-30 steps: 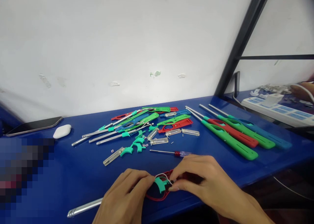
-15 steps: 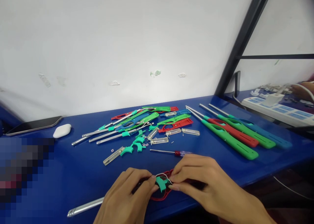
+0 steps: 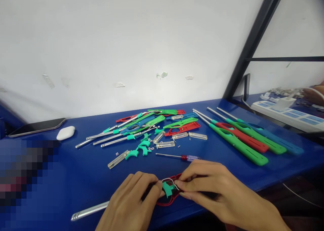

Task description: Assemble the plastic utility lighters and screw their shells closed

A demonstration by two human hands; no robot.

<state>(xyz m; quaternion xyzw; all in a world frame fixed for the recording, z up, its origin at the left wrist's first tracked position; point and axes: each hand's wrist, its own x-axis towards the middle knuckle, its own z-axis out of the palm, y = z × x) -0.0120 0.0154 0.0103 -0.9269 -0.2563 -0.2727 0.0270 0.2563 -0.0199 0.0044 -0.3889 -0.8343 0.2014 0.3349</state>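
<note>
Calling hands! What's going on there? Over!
Left hand, right hand at red shell. Green trigger, white wire between them. Screwdriver beyond right hand, seemingly not in the way.

1. On the blue flat tabletop (image 3: 83,177), near its front edge, a red looped plastic handle half (image 3: 167,204) lies between the left hand (image 3: 131,197) and right hand (image 3: 212,183), a teal curved plastic trigger (image 3: 168,189) at its loop.
2. Left of the left hand: a silver metal tube (image 3: 89,211).
3. Behind the hands: a red-and-clear-handled screwdriver (image 3: 186,157); beyond it, clear rectangular plastic tanks (image 3: 165,144).
4. Right of these: long green, red and blue plastic lighters (image 3: 239,143), side by side.
5. Far left: a white rounded case (image 3: 65,133), just right of a dark flat phone (image 3: 37,127).
</note>
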